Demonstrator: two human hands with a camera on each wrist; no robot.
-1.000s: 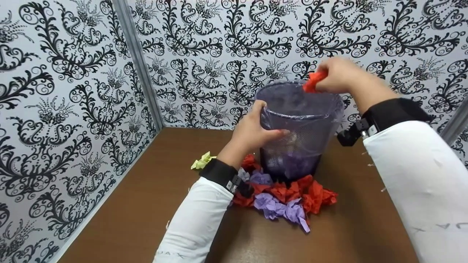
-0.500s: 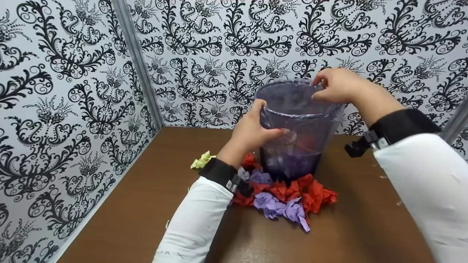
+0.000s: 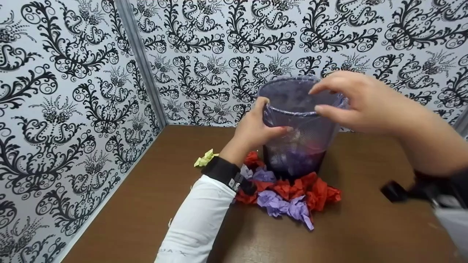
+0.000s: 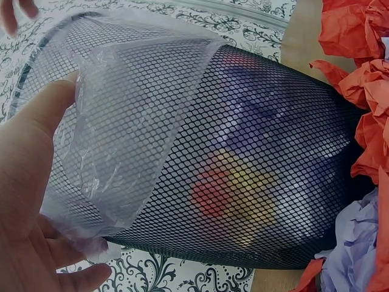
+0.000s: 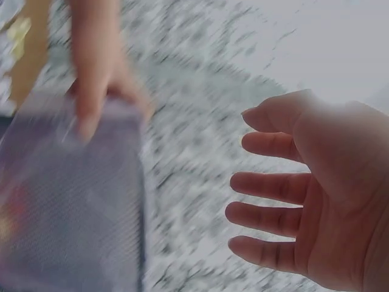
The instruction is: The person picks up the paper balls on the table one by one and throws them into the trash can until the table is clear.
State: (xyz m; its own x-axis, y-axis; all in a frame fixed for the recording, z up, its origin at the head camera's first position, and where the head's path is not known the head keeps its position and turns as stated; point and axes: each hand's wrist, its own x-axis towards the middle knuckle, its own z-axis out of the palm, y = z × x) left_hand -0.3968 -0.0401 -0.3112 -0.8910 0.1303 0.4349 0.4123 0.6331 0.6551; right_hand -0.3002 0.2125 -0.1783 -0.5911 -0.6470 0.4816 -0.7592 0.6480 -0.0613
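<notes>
A mesh wastebasket with a thin clear plastic liner folded over its rim stands on the table. My left hand grips its near left rim, thumb along the outside. Through the mesh in the left wrist view, crumpled red, yellow, purple and white paper shows inside. My right hand is beside the rim at the right, fingers apart and holding nothing; the right wrist view shows its palm bare. In front of the basket lie crumpled red paper balls and purple paper balls.
A yellow crumpled paper lies left of the basket, behind my left wrist. White and purple pieces sit against the basket's base. Patterned wall panels enclose the brown table at the back and left.
The red paper that my right hand held over the basket is out of that hand, and red now shows through the basket's side. My right hand has drawn back toward me. The left hand stays put.
</notes>
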